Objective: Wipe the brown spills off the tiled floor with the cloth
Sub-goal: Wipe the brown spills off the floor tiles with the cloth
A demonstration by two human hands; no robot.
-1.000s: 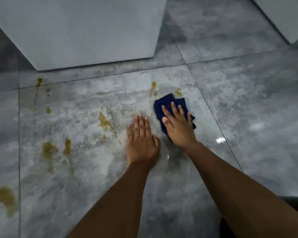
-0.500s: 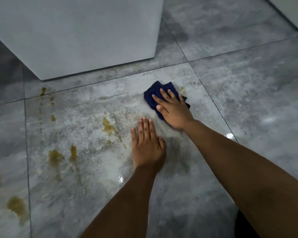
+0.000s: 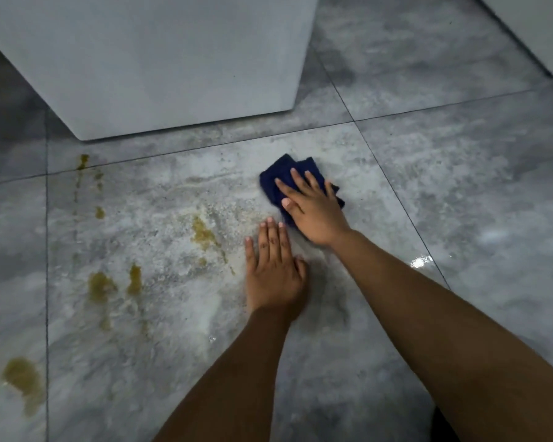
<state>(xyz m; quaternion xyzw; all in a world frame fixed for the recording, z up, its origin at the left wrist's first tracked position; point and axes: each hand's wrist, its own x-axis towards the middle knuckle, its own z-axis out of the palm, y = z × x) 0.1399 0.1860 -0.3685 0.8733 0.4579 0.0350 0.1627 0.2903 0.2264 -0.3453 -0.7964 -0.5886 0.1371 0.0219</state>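
From the head camera, the tiled floor [image 3: 466,193] is grey and marbled, glossy, with thin dark grout lines crossing it. A pale block [image 3: 160,59] stands on it at the far left and centre, and the corner of a second pale block [image 3: 537,23] shows at the far right edge. A small wet glint [image 3: 420,260] sits on the tile to the right of the right forearm.

The dark blue cloth [image 3: 273,181] lies bunched on the floor near the far right corner of the central tile. The right hand [image 3: 315,215] lies flat on top of it, its fingers [image 3: 287,190] straight and slightly spread, pressing the cloth down and pointing far-left. The left hand [image 3: 273,277] rests palm down on the bare tile just near and left of the cloth, fingers [image 3: 270,239] straight and held close together, thumb out to the right; it does not touch the cloth.

The brown spills lie to the left of both hands. The closest streak [image 3: 202,233] is just left of the left hand. A pair of blotches [image 3: 101,286] lies further left, a larger patch [image 3: 24,378] at the near left, and small drips [image 3: 83,161] by the far grout line.
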